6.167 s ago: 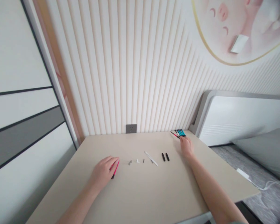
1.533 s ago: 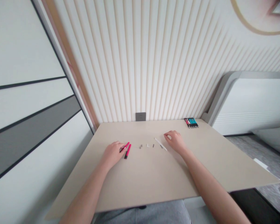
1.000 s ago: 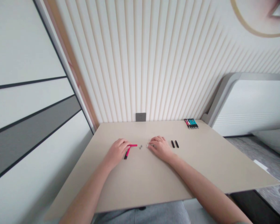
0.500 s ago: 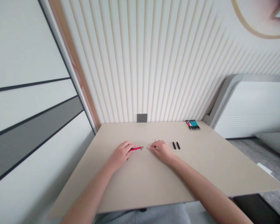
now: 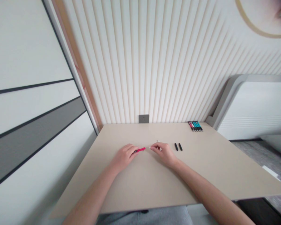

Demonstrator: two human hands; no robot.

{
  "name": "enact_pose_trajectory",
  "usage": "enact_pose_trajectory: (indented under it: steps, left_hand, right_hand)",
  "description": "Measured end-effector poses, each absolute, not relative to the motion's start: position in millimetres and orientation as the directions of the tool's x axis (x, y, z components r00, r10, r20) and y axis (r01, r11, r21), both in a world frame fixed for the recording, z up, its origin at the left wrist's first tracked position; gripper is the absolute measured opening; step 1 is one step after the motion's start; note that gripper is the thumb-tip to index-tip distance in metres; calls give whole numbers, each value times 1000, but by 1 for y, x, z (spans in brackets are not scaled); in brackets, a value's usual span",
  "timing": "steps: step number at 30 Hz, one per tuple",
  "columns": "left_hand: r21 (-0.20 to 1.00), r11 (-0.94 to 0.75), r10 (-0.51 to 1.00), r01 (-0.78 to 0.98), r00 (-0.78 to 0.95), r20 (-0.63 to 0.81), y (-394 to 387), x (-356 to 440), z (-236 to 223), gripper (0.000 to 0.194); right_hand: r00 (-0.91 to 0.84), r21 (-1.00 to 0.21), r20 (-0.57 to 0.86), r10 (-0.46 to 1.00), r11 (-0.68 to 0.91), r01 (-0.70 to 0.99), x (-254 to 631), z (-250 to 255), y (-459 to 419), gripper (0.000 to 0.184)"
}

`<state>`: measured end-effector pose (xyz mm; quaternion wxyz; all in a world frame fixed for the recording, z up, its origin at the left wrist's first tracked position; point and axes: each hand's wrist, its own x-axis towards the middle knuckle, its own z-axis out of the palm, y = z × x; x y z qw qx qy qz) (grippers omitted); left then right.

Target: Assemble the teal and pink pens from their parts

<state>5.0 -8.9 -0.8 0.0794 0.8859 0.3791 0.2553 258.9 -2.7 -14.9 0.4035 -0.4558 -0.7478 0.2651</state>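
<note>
My left hand (image 5: 124, 157) grips a slim pink-red pen barrel (image 5: 140, 149), whose tip points right. Just across a small gap, my right hand (image 5: 164, 153) rests on the beige tabletop (image 5: 142, 184) with curled fingers. A thin white rod tip (image 5: 157, 141) pokes out behind those fingers, and the rest is hidden. The small parts seen earlier are hidden near my fingers. Right of my right hand lie two short black pen caps (image 5: 178, 147). A tidy row of several teal and red pens (image 5: 195, 126) lies at the far edge.
A grey wall socket (image 5: 143, 118) sits above the table's back edge, against a ribbed cream wall panel (image 5: 142, 78). A white bed headboard (image 5: 253, 109) stands to the right. White and grey panelling (image 5: 30, 103) fills the left.
My hands have moved together at the table's middle. The red barrel has swung to point right, with the second red piece no longer visible. The view has drifted slightly.
</note>
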Motion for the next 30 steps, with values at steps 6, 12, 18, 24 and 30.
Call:
enact_pose_trajectory:
  steps: [6,12,18,24,30]
  left_hand:
    - [324,-715,696,619,588,412,-9,6,0,18]
    - [395,-696,717,599,548,432,-11,8,1,21]
    - [448,-697,717,560,547,432,-9,8,-3,29]
    - [418,-674,736,609,506,449,-5,6,-6,19]
    - [398,-665,742,631,499,447,-6,5,-4,15]
  right_hand:
    - [-227,-804,365,903,429,412,261,-14,-3,26]
    - [-232,-830,337,913,404,384,259,-12,-6,25]
    - [-223,-823,356,907,418,384,259,-14,-4,26]
    - [-296,-792,399,868,489,365,261,-18,-1,32]
    - [-282,-842,325,903,412,348,259,-16,-3,24]
